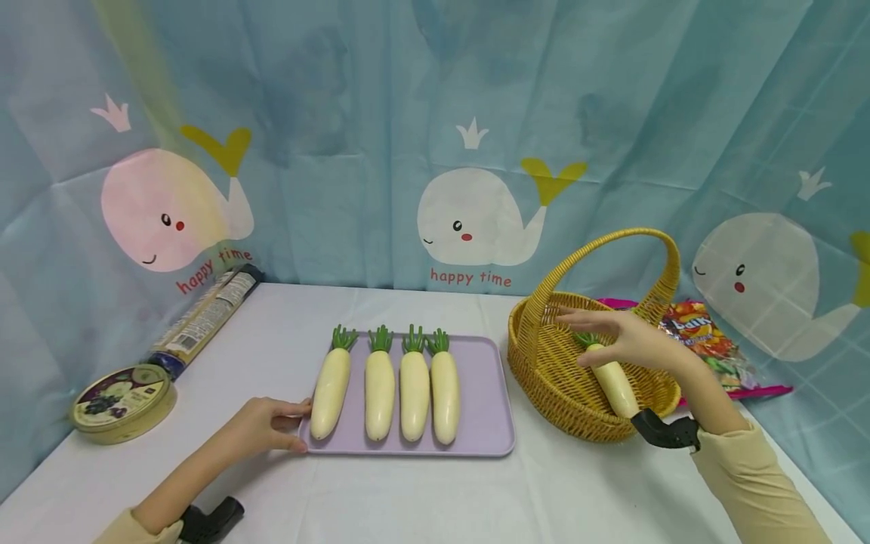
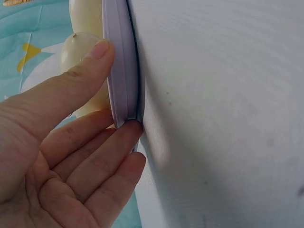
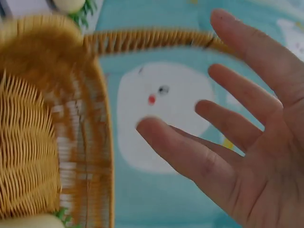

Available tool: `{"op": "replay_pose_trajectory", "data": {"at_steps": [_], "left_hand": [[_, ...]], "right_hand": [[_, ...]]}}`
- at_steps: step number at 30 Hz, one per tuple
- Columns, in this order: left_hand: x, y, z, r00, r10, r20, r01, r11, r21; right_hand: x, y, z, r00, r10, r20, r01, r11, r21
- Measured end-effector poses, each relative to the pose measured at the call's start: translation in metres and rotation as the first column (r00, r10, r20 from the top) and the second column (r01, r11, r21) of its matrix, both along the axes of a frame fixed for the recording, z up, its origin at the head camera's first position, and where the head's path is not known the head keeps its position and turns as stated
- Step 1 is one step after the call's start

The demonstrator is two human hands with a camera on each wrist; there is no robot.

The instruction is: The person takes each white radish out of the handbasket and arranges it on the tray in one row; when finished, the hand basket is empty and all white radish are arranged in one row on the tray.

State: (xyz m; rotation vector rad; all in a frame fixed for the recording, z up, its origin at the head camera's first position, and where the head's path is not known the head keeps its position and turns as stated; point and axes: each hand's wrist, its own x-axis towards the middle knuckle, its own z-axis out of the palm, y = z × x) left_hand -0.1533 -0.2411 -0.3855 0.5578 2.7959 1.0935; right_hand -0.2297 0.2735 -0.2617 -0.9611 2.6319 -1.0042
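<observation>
Several white radishes with green tops lie side by side on a lilac tray. My left hand holds the tray's near left corner, thumb on the near rim and fingers against the left side. In the left wrist view the thumb presses the rim. My right hand hovers over a woven basket, fingers spread and holding nothing. Inside the basket lies one more white radish, partly hidden by that hand. The right wrist view catches only a bit of that radish.
The basket's tall arched handle rises behind my right hand. A colourful snack bag lies behind the basket on the right. A round tin and a long tube-shaped package lie at the left. A whale-print curtain hangs behind the white table.
</observation>
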Motion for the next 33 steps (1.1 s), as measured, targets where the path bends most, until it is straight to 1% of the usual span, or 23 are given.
{"op": "replay_pose_trajectory", "data": {"at_steps": [1,3,5,6,8,10,14,16,19,20,23,27,30,33], "left_hand": [[0.0,0.0,0.0,1.0,-0.002,-0.004,0.002,1.0,-0.003],[0.0,0.0,0.0,1.0,-0.004,-0.007,0.004,1.0,-0.005],[0.0,0.0,0.0,1.0,-0.004,-0.007,0.004,1.0,-0.009],[-0.001,0.0,-0.001,1.0,-0.005,-0.005,0.005,1.0,-0.005],[-0.001,0.0,-0.001,1.0,-0.004,0.004,0.004,1.0,0.002],[-0.001,0.0,-0.002,1.0,-0.009,0.013,0.009,1.0,0.014],[-0.001,0.0,-0.004,0.999,-0.025,0.036,0.023,0.998,0.054],[-0.002,0.0,-0.005,0.999,-0.026,0.039,0.023,0.998,0.058],[-0.001,0.0,-0.005,0.999,-0.019,0.039,0.017,0.998,0.053],[-0.001,0.0,-0.005,0.999,-0.016,0.036,0.015,0.999,0.047],[-0.001,0.001,-0.004,0.999,-0.018,0.035,0.016,0.999,0.043],[-0.001,0.002,-0.001,0.999,-0.026,0.022,0.025,0.999,0.031],[0.0,0.002,0.001,1.0,-0.016,0.012,0.016,1.0,0.008],[-0.001,0.001,0.002,1.0,0.002,0.012,-0.001,1.0,-0.013]], "right_hand": [[-0.004,0.003,0.0,1.0,-0.031,-0.002,0.031,1.0,0.001],[-0.014,0.007,-0.003,0.995,-0.081,-0.049,0.082,0.997,0.015],[-0.024,0.01,-0.005,0.989,-0.106,-0.101,0.111,0.993,0.04],[-0.03,0.011,-0.008,0.987,-0.117,-0.107,0.122,0.991,0.046],[-0.039,0.013,-0.013,0.985,-0.135,-0.104,0.14,0.989,0.052],[-0.047,0.015,-0.018,0.986,-0.148,-0.081,0.153,0.987,0.054],[-0.058,0.018,-0.028,0.98,-0.196,-0.042,0.198,0.979,0.047],[-0.064,0.019,-0.032,0.976,-0.214,-0.022,0.215,0.976,0.03],[-0.069,0.02,-0.036,0.975,-0.224,0.003,0.224,0.974,0.007],[-0.071,0.021,-0.038,0.974,-0.226,-0.004,0.226,0.974,0.012],[-0.072,0.023,-0.04,0.97,-0.239,-0.043,0.241,0.969,0.058],[-0.071,0.03,-0.044,0.961,-0.258,-0.098,0.271,0.951,0.149],[-0.071,0.035,-0.048,0.96,-0.268,-0.081,0.279,0.943,0.184],[-0.073,0.039,-0.052,0.961,-0.276,-0.032,0.277,0.943,0.183]]}}
